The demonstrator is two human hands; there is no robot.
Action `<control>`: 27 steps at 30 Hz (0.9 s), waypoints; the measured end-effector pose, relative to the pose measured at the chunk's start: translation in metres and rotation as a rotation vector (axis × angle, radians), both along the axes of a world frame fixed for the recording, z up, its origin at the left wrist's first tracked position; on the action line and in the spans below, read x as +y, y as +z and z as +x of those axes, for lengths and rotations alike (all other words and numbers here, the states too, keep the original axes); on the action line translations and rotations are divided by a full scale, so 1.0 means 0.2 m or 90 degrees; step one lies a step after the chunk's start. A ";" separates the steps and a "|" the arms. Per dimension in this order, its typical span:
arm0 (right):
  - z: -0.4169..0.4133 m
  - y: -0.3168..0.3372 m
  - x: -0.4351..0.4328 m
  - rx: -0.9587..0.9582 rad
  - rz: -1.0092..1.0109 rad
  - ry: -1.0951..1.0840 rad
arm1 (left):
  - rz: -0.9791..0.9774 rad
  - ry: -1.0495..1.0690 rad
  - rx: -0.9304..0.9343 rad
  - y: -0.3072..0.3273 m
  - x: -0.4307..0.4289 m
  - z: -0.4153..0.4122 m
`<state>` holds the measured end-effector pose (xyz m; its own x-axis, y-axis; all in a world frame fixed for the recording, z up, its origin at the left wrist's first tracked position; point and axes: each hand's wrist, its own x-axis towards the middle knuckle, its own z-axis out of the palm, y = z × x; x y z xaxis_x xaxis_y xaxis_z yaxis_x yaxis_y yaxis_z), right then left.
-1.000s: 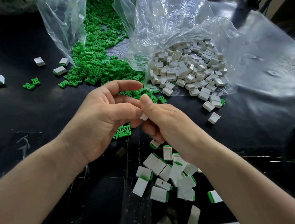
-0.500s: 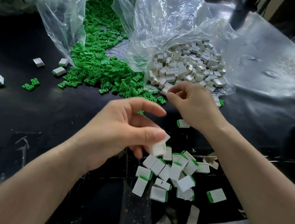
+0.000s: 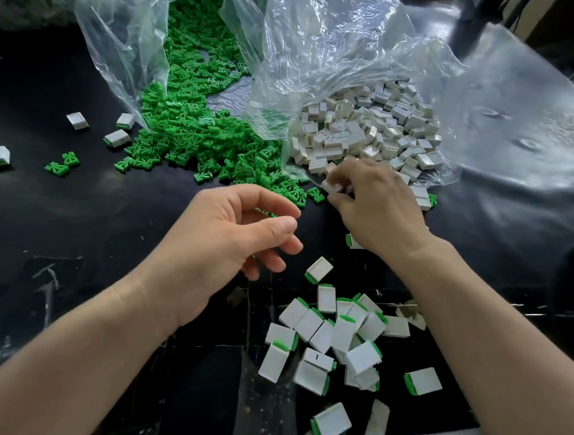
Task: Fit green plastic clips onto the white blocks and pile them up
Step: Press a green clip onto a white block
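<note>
White block (image 3: 332, 185) apparently pinched in right hand (image 3: 377, 206); left hand (image 3: 232, 242) loosely curled, empty

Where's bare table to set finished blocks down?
Bare table left of the left hand, nearer than the stray clips; another patch right of the right forearm. Crowded: finished pile between the arms, green clips and white blocks ahead.

2 clear bags (image 3: 333, 42); green clips (image 3: 196, 131) & white blocks (image 3: 368, 132): too many to count. Approx. 20 clipped blocks (image 3: 342, 333) near, 6 stray blocks (image 3: 117, 138) far left, 2 loose clips (image 3: 57, 168).
</note>
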<state>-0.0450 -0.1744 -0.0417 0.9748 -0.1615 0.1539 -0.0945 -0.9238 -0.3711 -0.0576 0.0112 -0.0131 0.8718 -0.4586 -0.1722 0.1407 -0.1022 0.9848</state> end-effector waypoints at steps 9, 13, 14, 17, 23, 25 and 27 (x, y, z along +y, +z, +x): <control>-0.05 0.10 0.04 0.016 0.305 0.043 | 0.025 0.102 -0.073 -0.03 0.00 0.03; -0.12 0.15 0.14 0.114 0.442 0.147 | 0.042 0.100 -0.095 -0.03 0.00 0.03; -0.13 0.14 0.16 0.130 0.461 0.166 | 0.043 0.092 -0.091 -0.02 0.00 0.02; -0.14 0.13 0.18 0.144 0.508 0.183 | 0.042 0.083 -0.084 -0.01 -0.01 0.01; -0.08 0.07 0.13 -0.012 0.214 0.058 | 0.055 0.125 -0.082 -0.02 0.00 0.02; -0.07 0.05 0.13 -0.008 0.125 0.076 | 0.048 0.122 -0.072 -0.02 0.00 0.02; -0.06 0.03 0.13 0.021 0.055 0.098 | 0.042 0.121 -0.067 -0.02 0.00 0.02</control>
<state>-0.0568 -0.1483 -0.0363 0.9934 -0.0218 0.1128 0.0314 -0.8932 -0.4486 -0.0543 0.0111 -0.0179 0.9563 -0.2751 -0.0991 0.0598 -0.1479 0.9872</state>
